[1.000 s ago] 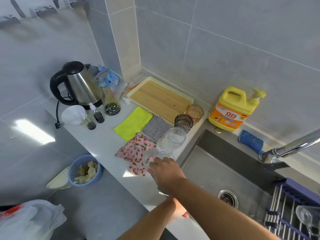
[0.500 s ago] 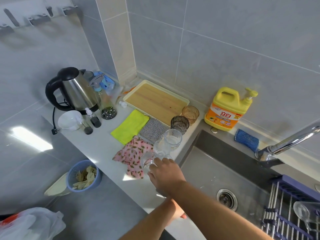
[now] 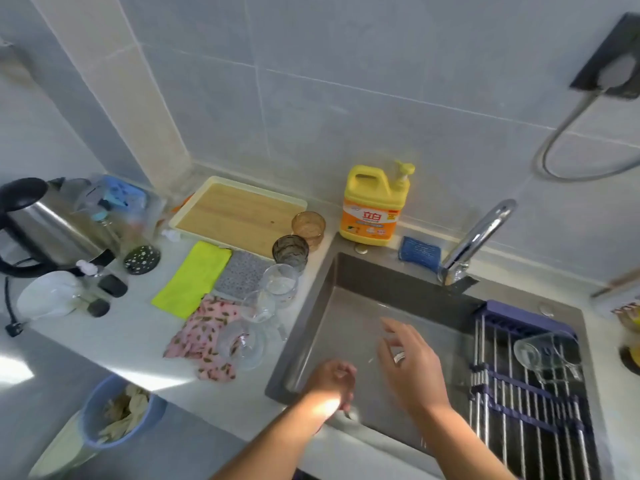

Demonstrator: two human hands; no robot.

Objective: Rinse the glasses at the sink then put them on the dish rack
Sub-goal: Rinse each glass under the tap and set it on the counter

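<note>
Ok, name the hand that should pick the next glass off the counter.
Probably left. The left hand hangs at the counter-side edge of the sink, close to the nearest clear glass; the right hand is mid-sink, nearer the rack.

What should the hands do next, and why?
Probably the right hand should turn on the tap: it and the left hand are over the sink, no water is running, and clear glasses wait on the counter. Whether a hand holds a glass is too blurred.

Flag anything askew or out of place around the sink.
One clear glass lies on its side on the dish rack rather than standing. The nearest counter glass sits partly on the pink floral cloth and looks tilted. Nothing spilled or broken shows.
</note>
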